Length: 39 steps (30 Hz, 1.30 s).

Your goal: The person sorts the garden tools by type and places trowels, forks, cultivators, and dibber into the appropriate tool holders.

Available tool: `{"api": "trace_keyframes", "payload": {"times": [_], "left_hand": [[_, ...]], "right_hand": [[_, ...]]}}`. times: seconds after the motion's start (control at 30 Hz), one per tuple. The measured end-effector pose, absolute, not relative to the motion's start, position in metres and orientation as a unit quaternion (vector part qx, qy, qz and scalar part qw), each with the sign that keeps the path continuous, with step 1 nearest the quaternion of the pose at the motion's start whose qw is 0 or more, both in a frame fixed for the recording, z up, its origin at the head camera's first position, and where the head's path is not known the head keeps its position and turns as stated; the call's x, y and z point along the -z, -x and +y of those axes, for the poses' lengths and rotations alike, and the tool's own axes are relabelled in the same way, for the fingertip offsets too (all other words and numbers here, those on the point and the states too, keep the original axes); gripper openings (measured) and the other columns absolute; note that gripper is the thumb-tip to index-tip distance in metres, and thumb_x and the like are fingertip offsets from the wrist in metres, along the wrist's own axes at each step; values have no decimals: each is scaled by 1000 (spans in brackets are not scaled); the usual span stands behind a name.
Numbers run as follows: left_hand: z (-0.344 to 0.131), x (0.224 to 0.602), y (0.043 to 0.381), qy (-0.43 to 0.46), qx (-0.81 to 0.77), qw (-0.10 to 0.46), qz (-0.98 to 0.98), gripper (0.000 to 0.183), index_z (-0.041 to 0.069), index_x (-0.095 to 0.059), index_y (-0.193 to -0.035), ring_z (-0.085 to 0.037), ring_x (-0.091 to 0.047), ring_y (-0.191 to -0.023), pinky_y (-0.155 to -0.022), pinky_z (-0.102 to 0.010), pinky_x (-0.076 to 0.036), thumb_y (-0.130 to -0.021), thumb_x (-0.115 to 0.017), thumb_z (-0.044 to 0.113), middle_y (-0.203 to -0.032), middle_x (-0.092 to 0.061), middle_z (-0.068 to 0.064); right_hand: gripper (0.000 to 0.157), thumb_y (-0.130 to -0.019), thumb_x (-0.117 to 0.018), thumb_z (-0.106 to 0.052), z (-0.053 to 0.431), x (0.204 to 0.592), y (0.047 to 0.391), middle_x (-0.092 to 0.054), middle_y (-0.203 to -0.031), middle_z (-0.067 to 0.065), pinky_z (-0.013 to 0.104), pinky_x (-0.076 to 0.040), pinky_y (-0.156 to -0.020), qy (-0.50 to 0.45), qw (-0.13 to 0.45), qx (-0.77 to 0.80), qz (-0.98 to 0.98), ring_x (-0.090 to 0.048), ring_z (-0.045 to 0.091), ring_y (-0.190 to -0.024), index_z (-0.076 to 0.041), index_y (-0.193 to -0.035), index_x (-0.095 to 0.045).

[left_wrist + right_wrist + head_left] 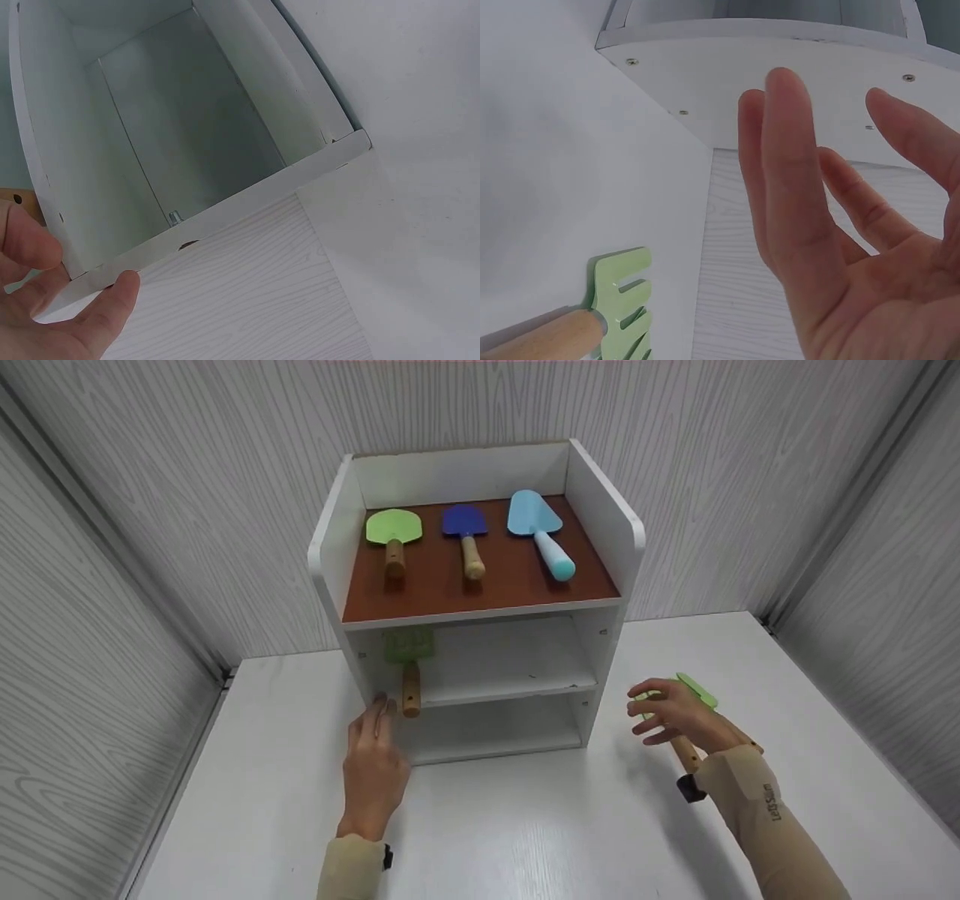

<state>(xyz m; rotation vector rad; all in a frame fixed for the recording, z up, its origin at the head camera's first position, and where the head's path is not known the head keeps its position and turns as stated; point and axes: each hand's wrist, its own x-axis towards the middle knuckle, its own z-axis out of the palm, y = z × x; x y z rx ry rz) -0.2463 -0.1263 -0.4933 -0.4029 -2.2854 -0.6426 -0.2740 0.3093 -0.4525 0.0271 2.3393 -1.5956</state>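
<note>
My left hand point(375, 776) touches the front edge of the left side panel of a small white shelf unit point(604, 660), fingers fairly straight. Just right of its fingertips, a green hand rake point(411, 690) lies on the middle shelf, its wooden handle sticking out over the front edge. To the right of the unit hovers my right hand point(679, 716), fingers spread and loosely bent, holding nothing. Below it on the table are green-headed tools with wooden handles, partly hidden by the hand; one is a toothed green rake point(622, 292) in the right wrist view.
On the brown top shelf point(420, 600) lie a green spade point(394, 526), a blue spade point(464, 520) and a light blue scoop point(531, 514). Beneath the middle shelf is a lower compartment point(487, 727). Wood-grain panels point(750, 495) enclose the white table point(510, 825).
</note>
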Motion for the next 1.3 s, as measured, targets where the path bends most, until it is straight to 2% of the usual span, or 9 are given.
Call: {"api": "trace_keyframes", "payload": {"times": [0.3, 0.6, 0.87, 1.03, 1.3], "left_hand": [[-126, 492, 246, 153, 236, 363, -888, 52, -12, -58, -128, -48, -56, -113, -76, -49, -60, -77, -59, -25, -134, -56, -27], [-126, 493, 247, 153, 239, 360, -889, 53, -12, -58, -129, -49, -55, -115, -74, -50, -60, -78, -61, -25, -135, -55, -27], [-125, 494, 248, 152, 241, 358, -889, 53, -12, -58, -130, -48, -55, -116, -75, -49, -60, -78, -61, -25, -135, -55, -27], [-125, 493, 246, 153, 241, 356, -890, 54, -12, -58, -129, -49, -55, -115, -74, -49, -60, -77, -62, -25, -136, -55, -27], [-126, 491, 247, 152, 246, 352, -890, 52, -11, -58, -129, -49, -55, -114, -67, -47, -61, -79, -59, -25, -135, -55, -27]], "right_hand": [[46, -100, -64, -20, 319, 457, 275, -61, -117, 24, 41, -62, -75, -25, 146, 560, 815, -73, 31, -92, 8, -134, -51], [52, -99, -65, -21, 329, 462, 278, -62, -119, 24, 41, -62, -75, -44, 145, 552, 820, -72, 31, -92, 8, -139, -47], [55, -100, -63, -23, 344, 459, 282, -60, -125, 27, 42, -61, -78, -47, 148, 527, 835, -72, 31, -95, 8, -142, -46], [53, -101, -62, -22, 352, 453, 283, -56, -129, 28, 48, -59, -85, -62, 150, 527, 834, -72, 30, -96, 8, -141, -47], [52, -101, -62, -21, 360, 455, 283, -60, -121, 20, 47, -59, -85, -74, 154, 535, 827, -71, 26, -93, 9, -140, -45]]}}
